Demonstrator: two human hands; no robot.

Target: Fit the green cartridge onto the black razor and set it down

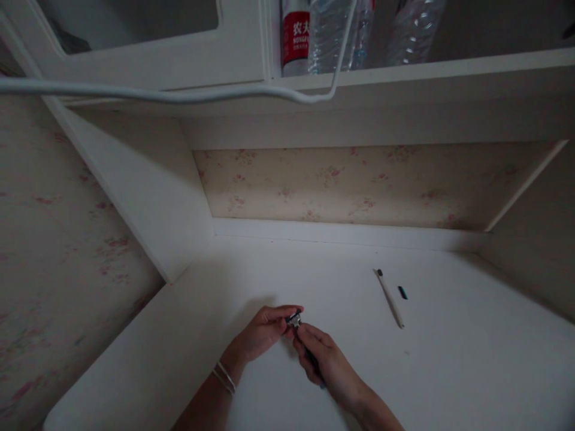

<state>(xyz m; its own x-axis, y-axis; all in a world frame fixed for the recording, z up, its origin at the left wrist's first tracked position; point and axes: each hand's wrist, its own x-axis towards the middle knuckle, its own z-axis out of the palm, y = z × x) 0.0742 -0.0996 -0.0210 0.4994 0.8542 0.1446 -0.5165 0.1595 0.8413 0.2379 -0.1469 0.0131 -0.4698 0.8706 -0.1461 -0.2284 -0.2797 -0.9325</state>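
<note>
What looks like a razor [294,319], with a silvery head and a dark handle, is held between my two hands above the white desk. My left hand [263,331] is closed, pinching the head end between thumb and fingers. Wrapped round the dark handle, my right hand [324,359] hides much of it. To the right on the desk lies a slim white stick with a dark end, like a toothbrush [390,299]. Beside it is a small dark strip with a green edge [402,293], too small to name surely.
The white desk [251,269] runs back to a low ledge and flowered wallpaper [291,185]. Overhead, a cabinet shelf [404,75] holds several plastic bottles [330,36]. A pale bent tube [179,94] crosses in front of the cabinet. Side panels [148,185] stand left and right.
</note>
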